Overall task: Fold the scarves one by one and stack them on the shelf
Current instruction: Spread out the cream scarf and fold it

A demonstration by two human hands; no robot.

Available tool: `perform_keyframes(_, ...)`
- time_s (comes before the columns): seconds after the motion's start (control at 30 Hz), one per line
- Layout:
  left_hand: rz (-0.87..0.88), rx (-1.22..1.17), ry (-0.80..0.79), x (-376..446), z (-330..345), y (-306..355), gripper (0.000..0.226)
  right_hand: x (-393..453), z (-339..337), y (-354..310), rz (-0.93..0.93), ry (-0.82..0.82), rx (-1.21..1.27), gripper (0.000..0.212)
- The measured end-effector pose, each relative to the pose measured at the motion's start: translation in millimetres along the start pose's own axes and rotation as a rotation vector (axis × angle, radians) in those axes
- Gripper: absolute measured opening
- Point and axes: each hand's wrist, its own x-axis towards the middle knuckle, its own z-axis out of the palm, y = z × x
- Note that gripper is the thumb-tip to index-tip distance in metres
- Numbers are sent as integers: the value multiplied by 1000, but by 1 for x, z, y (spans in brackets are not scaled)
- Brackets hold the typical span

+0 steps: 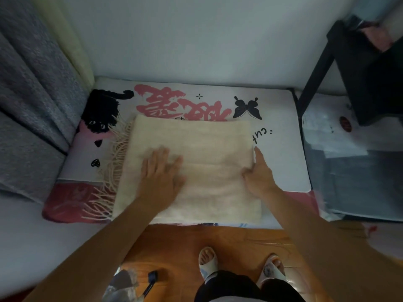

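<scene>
From the head camera, a soft cream woollen scarf (192,168) with a long stringy fringe lay folded into a fat square on a white printed mat (283,153) that had a black cat, a black butterfly and big pink writing on it. The left hand (162,173) lay flat on the scarf with its fingers straight, pressing down and holding nothing. The right hand (258,171) sat at the scarf's right edge, with one finger pointing along the edge and the others tucked at the fold; it looked like a pinch on the cloth, but I could not tell for sure. A dark shelf frame (340,68) stood off to the right, well apart from the scarf. The fringe stuck out on the left side. If the scarf got lifted by one edge only, the layers could slide and fall open, and the loose fringe could drag or snag.
</scene>
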Motion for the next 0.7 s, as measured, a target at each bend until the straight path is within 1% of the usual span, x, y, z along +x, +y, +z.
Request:
perform_keyframes(0.07, -8, -15, -24, -8, 8, 12, 65, 7, -16, 1, -94, 117, -23, 68)
perform_keyframes(0.13, 18, -28, -34, -14, 14, 25, 64, 18, -40, 5, -62, 187, -32, 69)
perform_keyframes(0.17, 35, -28, -33, -16, 18, 31, 65, 22, -49, 12, -32, 184, -114, 72)
perform_keyframes(0.2, 36, -27, -48, -19, 21, 35, 66, 20, -55, 14, -19, 168, -297, 73)
perform_keyframes(0.23, 27, -29, -66, -20, 24, 38, 67, 14, -56, 17, -62, 178, -506, 73)
perform_keyframes(0.27, 19, -27, -71, -21, 27, 40, 69, 5, -53, 19, -191, 221, -682, 70)
perform_keyframes(0.3, 14, -17, -64, -21, 29, 41, 69, -3, -47, 20, -373, 245, -760, 65)
perform_keyframes(0.33, 9, -7, -65, -20, 29, 41, 69, -12, -41, 25, -533, 198, -794, 59)
perform_keyframes(0.37, 3, -1, -82, -19, 28, 42, 69, -17, -37, 35, -661, 99, -866, 55)
perform_keyframes(0.4, -3, 7, -102, -19, 25, 42, 69, -19, -34, 47, -735, -21, -967, 55)
perform_keyframes(0.43, -5, 14, -111, -20, 22, 44, 69, -17, -33, 61, -738, -129, -1054, 58)
perform_keyframes(0.47, 0, 18, -113, -24, 20, 47, 70, -15, -35, 71, -692, -188, -1102, 64)
perform_keyframes(0.53, 71, 18, -112, -37, 16, 58, 72, -13, -41, 73, -618, -219, -1103, 73)
perform_keyframes(0.57, 134, 6, -105, -47, 17, 64, 73, -16, -42, 70, -635, -226, -1094, 74)
perform_keyframes(0.63, 230, 1, -102, -68, 24, 73, 77, -35, -41, 68, -752, -241, -1116, 73)
perform_keyframes(0.7, 233, 20, -96, -80, 32, 70, 76, -52, -43, 85, -821, -292, -1120, 77)
